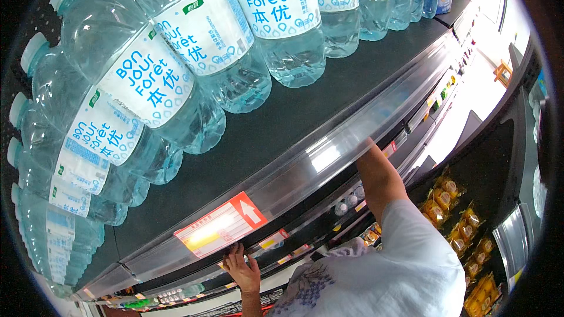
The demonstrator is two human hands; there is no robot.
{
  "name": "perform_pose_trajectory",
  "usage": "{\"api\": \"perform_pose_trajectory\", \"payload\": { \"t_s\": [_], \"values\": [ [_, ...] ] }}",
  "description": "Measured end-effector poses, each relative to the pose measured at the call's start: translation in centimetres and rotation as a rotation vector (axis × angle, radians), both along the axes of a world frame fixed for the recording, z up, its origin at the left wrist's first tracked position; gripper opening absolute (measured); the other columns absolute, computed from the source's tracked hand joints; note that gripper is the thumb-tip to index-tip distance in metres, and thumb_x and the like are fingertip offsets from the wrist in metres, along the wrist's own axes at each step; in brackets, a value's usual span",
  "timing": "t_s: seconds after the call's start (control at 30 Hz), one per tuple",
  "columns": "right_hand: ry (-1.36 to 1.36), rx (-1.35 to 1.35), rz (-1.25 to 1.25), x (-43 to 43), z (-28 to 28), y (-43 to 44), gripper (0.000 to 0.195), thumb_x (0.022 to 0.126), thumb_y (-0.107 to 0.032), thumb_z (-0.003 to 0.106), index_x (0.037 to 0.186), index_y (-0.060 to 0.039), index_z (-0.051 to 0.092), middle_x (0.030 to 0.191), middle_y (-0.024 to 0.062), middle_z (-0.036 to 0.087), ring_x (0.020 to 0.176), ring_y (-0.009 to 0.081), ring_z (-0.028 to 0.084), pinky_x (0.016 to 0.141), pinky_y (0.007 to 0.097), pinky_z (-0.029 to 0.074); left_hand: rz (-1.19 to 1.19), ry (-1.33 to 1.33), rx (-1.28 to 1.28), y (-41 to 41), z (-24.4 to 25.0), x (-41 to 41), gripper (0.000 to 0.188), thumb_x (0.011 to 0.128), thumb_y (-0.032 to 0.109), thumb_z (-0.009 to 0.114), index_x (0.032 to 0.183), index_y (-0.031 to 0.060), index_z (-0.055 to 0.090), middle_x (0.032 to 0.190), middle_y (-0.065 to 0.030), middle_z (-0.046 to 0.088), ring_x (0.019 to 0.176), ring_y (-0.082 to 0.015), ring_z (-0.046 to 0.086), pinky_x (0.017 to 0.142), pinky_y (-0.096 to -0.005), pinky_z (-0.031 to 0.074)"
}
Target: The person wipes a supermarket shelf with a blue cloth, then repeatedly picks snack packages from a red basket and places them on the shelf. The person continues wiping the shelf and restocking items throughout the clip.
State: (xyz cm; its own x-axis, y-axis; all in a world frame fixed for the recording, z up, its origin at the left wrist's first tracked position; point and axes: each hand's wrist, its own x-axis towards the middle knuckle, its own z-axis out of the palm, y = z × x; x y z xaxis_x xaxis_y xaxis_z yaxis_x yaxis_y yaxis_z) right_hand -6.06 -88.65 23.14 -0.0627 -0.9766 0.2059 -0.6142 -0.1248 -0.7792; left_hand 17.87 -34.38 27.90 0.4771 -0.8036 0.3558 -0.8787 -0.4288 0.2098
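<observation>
Large clear water bottles (286,53) with white and blue labels stand in a row on a black shelf (264,141). A clear plastic price rail (282,171) runs along its front edge, holding a red and white price tag (220,224). My left hand (242,268) is raised just below the tag at the rail's underside, fingers spread, with nothing seen in it; the fingertips are partly hidden at the edge. My right forearm (381,176) reaches under the rail at the right, and the right hand itself is hidden behind the shelf front.
Lower shelves carry small bottles (348,204) and price tags (273,238). Packaged yellow baked goods (445,198) sit on another shelf at the right. Part of a shopping cart (220,308) shows at the bottom. A wooden stool (502,72) stands far off at the upper right.
</observation>
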Motion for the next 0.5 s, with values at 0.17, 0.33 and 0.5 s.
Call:
{"api": "perform_pose_trajectory", "payload": {
  "t_s": [0.17,0.33,0.5],
  "values": [
    [-0.073,-0.042,-0.007,0.1,2.4,-1.5,0.031,0.091,-0.017,0.067,0.119,-0.0044,0.07,0.119,0.0155,0.07,0.11,0.0316,0.062,0.097,0.0358,0.044,-0.012,-0.03,0.015,-0.2,0.4,0.1,0.047,0.086,0.013,0.064,0.132,0.0049,0.059,0.134,-0.0131,0.058,0.124,-0.0359,0.052,0.112,-0.0545,0.031],
    [-0.153,-0.068,-0.021,-2.1,5.1,-2.5,0.032,0.091,-0.018,0.067,0.12,-0.0046,0.07,0.12,0.0156,0.069,0.111,0.0319,0.061,0.098,0.037,0.044,0.003,0.004,0.029,0.1,0.1,0.2,0.046,0.086,0.014,0.064,0.131,0.0049,0.06,0.135,-0.0123,0.058,0.121,-0.0353,0.052,0.111,-0.0532,0.031],
    [-0.074,-0.043,0.006,-0.2,3.2,-0.9,0.033,0.091,-0.019,0.066,0.121,-0.0048,0.069,0.121,0.0157,0.068,0.113,0.0322,0.06,0.098,0.0382,0.043,-0.002,0.005,0.004,0.0,0.0,0.2,0.046,0.085,0.012,0.066,0.129,0.0058,0.061,0.133,-0.0106,0.059,0.119,-0.0341,0.052,0.108,-0.0517,0.032]
  ]
}}
